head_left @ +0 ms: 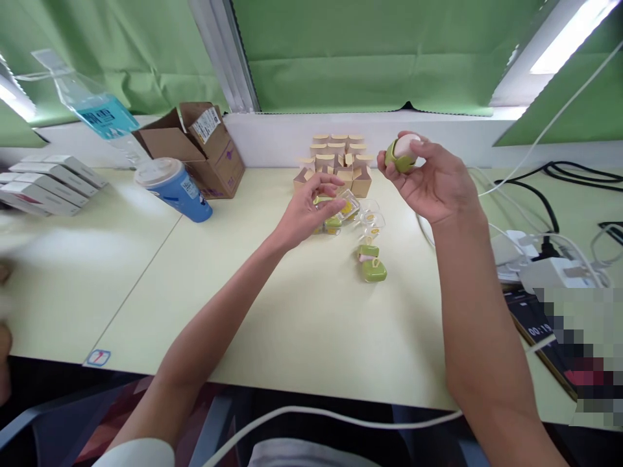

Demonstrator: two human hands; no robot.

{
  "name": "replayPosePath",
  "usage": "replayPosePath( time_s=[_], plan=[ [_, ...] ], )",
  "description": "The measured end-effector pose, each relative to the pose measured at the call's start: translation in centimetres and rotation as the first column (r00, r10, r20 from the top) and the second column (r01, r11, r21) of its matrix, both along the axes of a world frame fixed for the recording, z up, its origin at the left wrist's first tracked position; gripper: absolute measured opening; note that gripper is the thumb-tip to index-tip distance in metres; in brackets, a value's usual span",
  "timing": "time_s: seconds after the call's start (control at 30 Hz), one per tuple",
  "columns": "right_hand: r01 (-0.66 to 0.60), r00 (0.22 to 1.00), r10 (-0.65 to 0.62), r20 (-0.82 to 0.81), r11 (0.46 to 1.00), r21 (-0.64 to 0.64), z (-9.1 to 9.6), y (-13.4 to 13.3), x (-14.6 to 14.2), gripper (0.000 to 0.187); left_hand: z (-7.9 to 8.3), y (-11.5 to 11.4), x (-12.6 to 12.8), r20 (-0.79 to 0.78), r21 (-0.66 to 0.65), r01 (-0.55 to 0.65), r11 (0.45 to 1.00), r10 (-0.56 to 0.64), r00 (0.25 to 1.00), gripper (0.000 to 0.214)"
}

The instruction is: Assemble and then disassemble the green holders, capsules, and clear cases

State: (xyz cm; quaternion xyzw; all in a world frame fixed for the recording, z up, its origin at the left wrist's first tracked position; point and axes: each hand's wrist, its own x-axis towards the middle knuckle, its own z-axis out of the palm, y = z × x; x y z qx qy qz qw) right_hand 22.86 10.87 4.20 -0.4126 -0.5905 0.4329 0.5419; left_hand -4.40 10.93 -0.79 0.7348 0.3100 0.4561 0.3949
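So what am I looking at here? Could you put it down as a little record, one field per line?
Right hand: raised, holding a green case with a pale piece in it
Left hand: fingers loosely spread by a clear plastic box; contact unclear
On the table: two small green cases, nearer the person than the plastic box
Farther back: small cardboard boxes in rows
Left side: blue cup, bottle, open carton
Right side: phone, partly pixelated

A blue cup [181, 189] stands beside a cardboard box [222, 167]
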Motion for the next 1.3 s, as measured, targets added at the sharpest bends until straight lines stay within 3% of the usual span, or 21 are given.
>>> replayPosePath(
  time_s=[0.13, 0.27, 0.47, 0.6, 0.77, 1.0, 1.3],
  plan=[
    [-0.032, 0.999, 0.031, -0.039, 0.999, -0.043, 0.0, -0.5, -1.1, 0.051, -0.2, -0.1, 0.0, 0.059, -0.157, -0.003, 0.988, 0.012, 0.998, 0.070],
    [-0.074, 0.997, 0.072, -0.040, 0.996, -0.056, 0.3, -1.1, -1.9, 0.053, -0.2, -0.4, -0.1, 0.095, -0.212, 0.026, 0.977, -0.005, 0.995, 0.072],
    [-0.105, 0.994, 0.104, -0.046, 0.994, -0.019, 0.8, -2.0, -2.5, 0.060, 0.4, -1.0, -0.1, 0.090, -0.167, -0.004, 0.986, 0.019, 0.996, 0.068],
    [-0.093, 0.992, 0.087, 0.090, 0.994, 0.062, 1.2, -3.0, -3.0, 0.066, 0.3, -1.2, -0.4, 0.048, -0.121, -0.057, 0.991, 0.064, 0.997, 0.065],
    [-0.141, 0.964, 0.109, 0.243, 0.983, 0.117, 1.7, -3.8, -4.1, 0.064, 0.4, -1.2, -0.8, 0.053, -0.064, -0.057, 0.996, 0.061, 0.997, 0.073],
    [-0.207, 0.958, 0.161, 0.239, 0.961, 0.184, 1.4, -3.6, -4.6, 0.050, 0.9, -1.3, -1.0, 0.017, 0.018, -0.102, 0.995, 0.102, 0.995, 0.078],
    [-0.154, 0.966, 0.109, 0.234, 0.971, 0.184, 0.9, -3.1, -5.2, 0.065, 0.2, -0.5, -1.2, 0.093, -0.062, -0.060, 0.996, 0.065, 0.993, 0.086]
  ],
)
